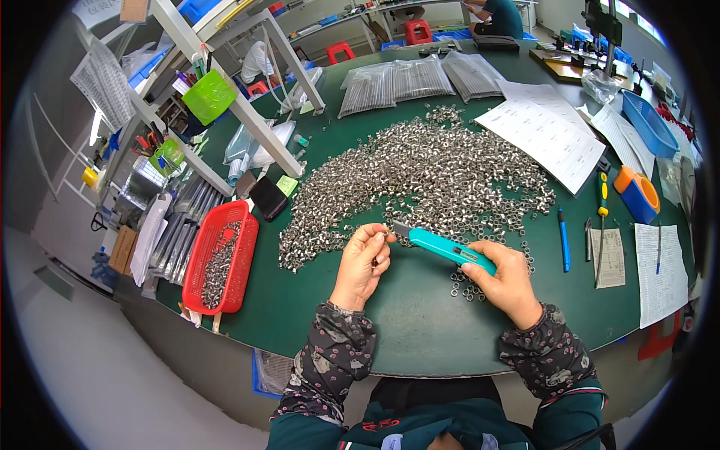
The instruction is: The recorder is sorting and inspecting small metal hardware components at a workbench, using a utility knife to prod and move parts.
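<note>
My left hand pinches a small silver metal ring between thumb and fingertips, raised just above the green table. My right hand grips a teal utility knife, its blade tip pointing left at the ring. A big heap of the same small silver rings spreads across the table beyond both hands. A few loose rings lie under my right hand.
A red mesh basket with rings stands at the left edge. Bags of metal rods lie at the back. Paper sheets, a blue pen, a yellow-handled screwdriver, an orange tape roll and a blue tray sit right. A person works far behind.
</note>
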Motion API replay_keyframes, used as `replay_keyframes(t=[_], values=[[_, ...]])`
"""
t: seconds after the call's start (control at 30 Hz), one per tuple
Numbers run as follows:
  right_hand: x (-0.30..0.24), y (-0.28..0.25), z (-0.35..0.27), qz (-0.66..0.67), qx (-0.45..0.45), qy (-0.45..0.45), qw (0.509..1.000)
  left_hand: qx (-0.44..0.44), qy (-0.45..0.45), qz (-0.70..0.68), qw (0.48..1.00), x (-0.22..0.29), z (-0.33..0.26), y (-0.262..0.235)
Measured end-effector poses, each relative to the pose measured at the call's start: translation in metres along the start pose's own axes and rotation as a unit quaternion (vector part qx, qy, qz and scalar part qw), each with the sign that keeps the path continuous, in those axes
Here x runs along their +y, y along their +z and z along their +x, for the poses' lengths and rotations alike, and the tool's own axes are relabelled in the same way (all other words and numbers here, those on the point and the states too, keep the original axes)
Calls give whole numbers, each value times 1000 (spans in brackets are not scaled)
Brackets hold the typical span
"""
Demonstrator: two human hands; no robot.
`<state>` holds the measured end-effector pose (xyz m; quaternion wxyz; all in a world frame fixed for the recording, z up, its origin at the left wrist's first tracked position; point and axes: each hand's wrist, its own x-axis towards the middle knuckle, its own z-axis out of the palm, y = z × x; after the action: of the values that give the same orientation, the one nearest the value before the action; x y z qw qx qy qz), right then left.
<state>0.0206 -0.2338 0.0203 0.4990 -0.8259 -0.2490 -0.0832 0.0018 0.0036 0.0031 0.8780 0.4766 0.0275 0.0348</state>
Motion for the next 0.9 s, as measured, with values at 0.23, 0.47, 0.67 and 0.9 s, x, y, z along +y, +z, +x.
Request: replay_keyframes(t=[0.23, 0.47, 0.67, 0.9], values=[[1, 0, 1, 41, -64, 57, 996, 23, 41, 26, 999, 2, -1, 1], [3, -1, 2, 70, -97, 77, 990, 25, 43, 48, 998, 0, -2, 1], [-3, 1, -2, -37, 2, -52, 998, 3, 14, 47, 999, -2, 0, -3], [-4, 1, -1, -21, 30, -87, 996, 21, -1, -6, 1000, -1, 0, -3]])
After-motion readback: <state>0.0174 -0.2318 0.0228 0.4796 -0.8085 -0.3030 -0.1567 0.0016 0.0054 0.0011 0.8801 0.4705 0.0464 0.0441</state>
